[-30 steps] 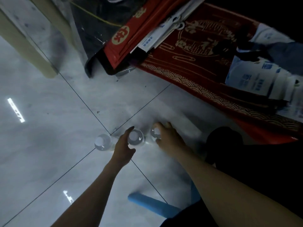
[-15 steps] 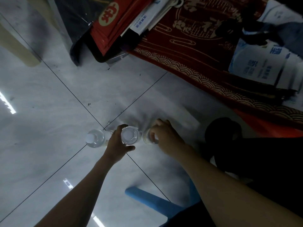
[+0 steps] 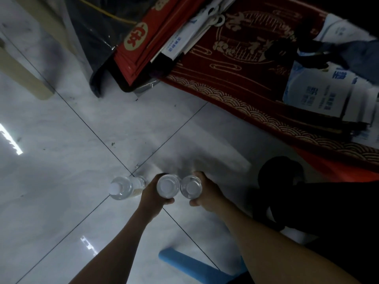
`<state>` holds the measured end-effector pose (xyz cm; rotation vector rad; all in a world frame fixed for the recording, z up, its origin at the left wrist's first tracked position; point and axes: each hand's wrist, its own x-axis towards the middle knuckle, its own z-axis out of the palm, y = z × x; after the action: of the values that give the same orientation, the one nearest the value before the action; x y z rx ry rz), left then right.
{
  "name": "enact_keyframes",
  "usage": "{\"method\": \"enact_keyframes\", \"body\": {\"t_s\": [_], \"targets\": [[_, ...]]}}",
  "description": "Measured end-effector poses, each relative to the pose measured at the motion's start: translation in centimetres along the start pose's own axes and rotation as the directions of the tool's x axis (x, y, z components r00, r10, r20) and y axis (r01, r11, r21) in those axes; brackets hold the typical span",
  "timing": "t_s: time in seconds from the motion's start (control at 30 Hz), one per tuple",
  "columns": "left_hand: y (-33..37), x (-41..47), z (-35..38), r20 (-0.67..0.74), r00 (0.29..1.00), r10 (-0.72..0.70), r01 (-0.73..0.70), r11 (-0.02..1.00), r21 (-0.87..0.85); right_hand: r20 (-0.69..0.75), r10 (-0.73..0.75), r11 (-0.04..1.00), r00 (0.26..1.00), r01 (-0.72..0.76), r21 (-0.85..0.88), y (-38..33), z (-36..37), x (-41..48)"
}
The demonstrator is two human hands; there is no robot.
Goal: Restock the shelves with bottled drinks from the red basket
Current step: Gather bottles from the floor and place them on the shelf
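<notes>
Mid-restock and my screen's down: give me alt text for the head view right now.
Seen from above, three clear bottles in a row over a pale tiled floor: the left hand grips the middle bottle, the right hand grips the right bottle, and the left bottle is held by neither. A red patterned mat lies beyond.

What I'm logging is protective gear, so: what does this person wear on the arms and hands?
Nothing that shows. The left forearm and right forearm are bare to the frame's lower edge, no sleeve or cuff. The left hand and right hand have no gloves, and no watch, bracelet or ring is visible, though the picture is dim.
</notes>
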<state>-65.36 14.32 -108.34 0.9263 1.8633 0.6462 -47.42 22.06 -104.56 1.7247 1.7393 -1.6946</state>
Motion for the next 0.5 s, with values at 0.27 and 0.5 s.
{"method": "enact_keyframes", "body": {"t_s": [0.27, 0.5], "targets": [[0.9, -0.7, -0.3, 0.122, 0.989, -0.084, 0.091, 0.995, -0.049, 0.088, -0.015, 0.995, 0.996, 0.006, 0.097, 0.0, -2.6, -1.2], [3.4, -2.1, -4.5, 0.177, 0.978, -0.107, 0.171, 0.901, -0.4, 0.079, -0.14, 0.96, 0.987, 0.116, 0.255, -5.0, -4.9, -2.0]]}}
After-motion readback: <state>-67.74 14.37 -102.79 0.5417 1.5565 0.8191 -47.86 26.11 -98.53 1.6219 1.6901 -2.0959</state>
